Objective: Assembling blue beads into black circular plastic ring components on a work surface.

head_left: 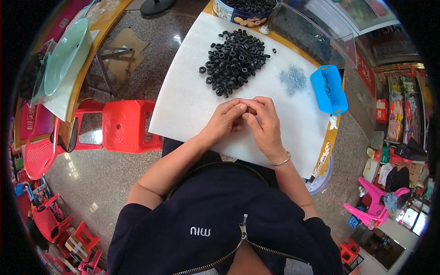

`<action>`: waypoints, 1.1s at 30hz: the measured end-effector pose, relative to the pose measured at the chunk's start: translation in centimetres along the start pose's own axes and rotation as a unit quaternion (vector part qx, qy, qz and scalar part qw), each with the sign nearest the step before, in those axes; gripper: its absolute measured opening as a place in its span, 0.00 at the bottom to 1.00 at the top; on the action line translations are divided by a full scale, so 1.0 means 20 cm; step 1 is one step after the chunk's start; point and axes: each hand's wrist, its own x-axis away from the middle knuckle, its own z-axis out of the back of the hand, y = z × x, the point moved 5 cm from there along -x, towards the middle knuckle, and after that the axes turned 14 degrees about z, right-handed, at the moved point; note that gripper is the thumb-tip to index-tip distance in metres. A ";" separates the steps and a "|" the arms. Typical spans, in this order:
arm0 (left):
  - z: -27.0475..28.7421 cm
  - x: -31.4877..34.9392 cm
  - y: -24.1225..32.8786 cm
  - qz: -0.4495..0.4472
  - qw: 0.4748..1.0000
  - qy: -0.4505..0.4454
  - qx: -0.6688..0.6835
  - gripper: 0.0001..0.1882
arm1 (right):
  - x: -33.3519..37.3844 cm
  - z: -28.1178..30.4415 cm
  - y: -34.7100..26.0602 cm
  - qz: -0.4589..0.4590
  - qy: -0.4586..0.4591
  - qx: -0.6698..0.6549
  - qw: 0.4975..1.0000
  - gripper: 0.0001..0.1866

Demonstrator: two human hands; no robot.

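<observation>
My left hand [225, 118] and my right hand [264, 121] meet above the near half of a white-covered table [183, 103]. Fingers of both are curled, with the tips pressed together; whatever they pinch is hidden behind them. Just beyond lies a heap of small black ring-shaped parts [236, 59], some of them short hollow cylinders. To the right is a loose patch of tiny clear bluish pieces [292, 79]. Beside that patch, at the table's right edge, stands a blue plastic basket [337, 94] with more such small pieces inside.
A round tin [245, 19] full of black parts stands at the far edge, next to a clear plastic box [302, 32]. Left of the table is a red stool [126, 126]. Farther left, a green basin [68, 57] rests on another table. A pink stool [376, 201] lies to the right.
</observation>
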 end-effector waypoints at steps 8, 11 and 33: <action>0.00 -0.02 -0.01 0.000 0.997 -0.040 -0.067 0.22 | -0.02 0.07 0.02 0.010 -0.017 0.012 1.000 0.12; -0.04 0.00 0.02 -0.012 0.999 -0.036 0.023 0.21 | -0.06 0.12 0.06 -0.039 0.005 -0.030 0.999 0.10; -0.03 -0.04 0.00 0.058 0.986 -0.092 0.127 0.15 | -0.48 0.20 0.22 0.102 0.050 0.141 0.983 0.11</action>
